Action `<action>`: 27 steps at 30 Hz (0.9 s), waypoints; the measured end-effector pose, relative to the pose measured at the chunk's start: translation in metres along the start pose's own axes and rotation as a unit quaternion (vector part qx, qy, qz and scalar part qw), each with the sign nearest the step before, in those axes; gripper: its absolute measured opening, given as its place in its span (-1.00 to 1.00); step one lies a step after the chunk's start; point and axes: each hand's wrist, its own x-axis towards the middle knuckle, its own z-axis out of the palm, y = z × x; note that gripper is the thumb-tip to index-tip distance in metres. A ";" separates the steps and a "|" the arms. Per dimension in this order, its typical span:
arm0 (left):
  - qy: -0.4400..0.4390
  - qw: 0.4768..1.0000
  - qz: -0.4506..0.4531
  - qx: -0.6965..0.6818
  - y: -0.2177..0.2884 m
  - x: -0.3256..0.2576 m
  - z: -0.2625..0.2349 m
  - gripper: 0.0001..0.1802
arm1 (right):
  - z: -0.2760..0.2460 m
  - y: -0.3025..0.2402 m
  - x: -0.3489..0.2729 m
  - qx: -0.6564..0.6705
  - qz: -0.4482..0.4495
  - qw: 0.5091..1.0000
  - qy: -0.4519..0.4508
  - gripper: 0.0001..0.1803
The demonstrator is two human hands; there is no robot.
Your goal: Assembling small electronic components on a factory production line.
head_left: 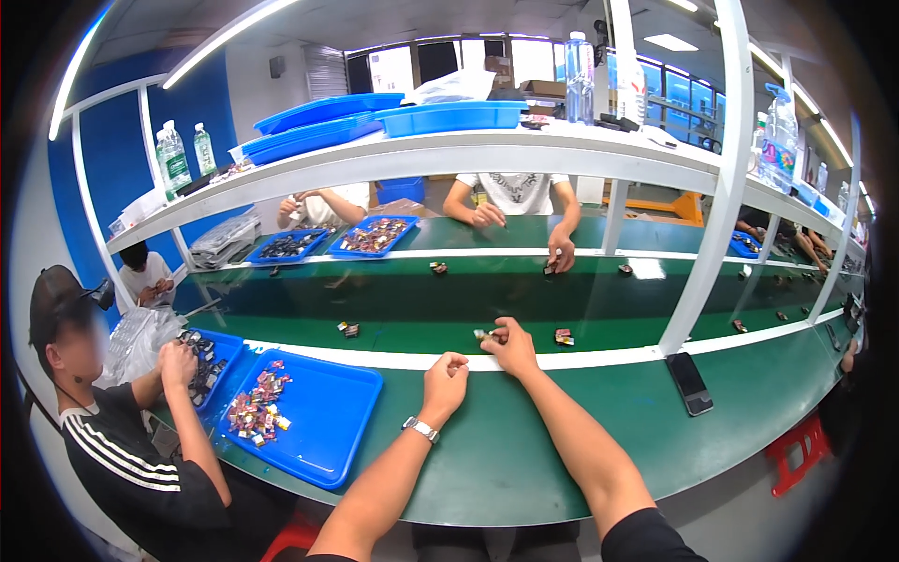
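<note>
My right hand (510, 345) reaches to the white line at the edge of the green conveyor belt (412, 304) and pinches a small dark part (481, 333) between its fingertips. My left hand (444, 382), with a watch on the wrist, rests curled in a loose fist on the green table just left of it, and nothing shows in it. Two more small parts lie on the belt nearby, one (348, 329) to the left and one (564, 336) to the right.
A blue tray (328, 431) with several small colourful parts sits at my left. A person in black works beside it over another blue tray (225, 348). A black phone (689, 382) lies at the right. Other people work across the belt, and a white shelf post (712, 215) stands at the right.
</note>
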 end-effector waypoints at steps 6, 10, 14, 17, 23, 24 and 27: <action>-0.177 0.965 -0.093 -0.170 0.013 0.000 -0.009 -0.68 | -0.083 -0.022 -0.084 0.056 -0.151 0.976 -0.144 -0.23; -0.382 0.873 -0.169 -0.253 0.029 -0.009 -0.003 -0.60 | -0.102 -0.020 -0.099 0.034 -0.228 0.963 -0.141 -0.15; -0.419 0.845 -0.176 -0.281 0.027 -0.013 0.000 -0.63 | -0.103 -0.013 -0.101 0.024 -0.261 0.951 -0.162 -0.16; -0.337 0.871 -0.176 -0.311 0.032 -0.017 0.007 -0.60 | -0.094 -0.006 -0.105 -0.009 -0.294 0.955 -0.031 -0.42; -0.304 0.864 -0.172 -0.361 0.040 -0.026 0.015 -0.64 | -0.079 -0.025 -0.110 -0.093 -0.253 0.962 0.033 -0.73; -0.305 0.864 -0.176 -0.360 0.040 -0.026 0.014 -0.64 | -0.078 -0.025 -0.108 -0.114 -0.269 0.956 0.029 -0.73; -0.304 0.872 -0.174 -0.341 0.042 -0.025 0.013 -0.66 | -0.079 -0.018 -0.102 -0.126 -0.332 0.934 0.045 -0.72</action>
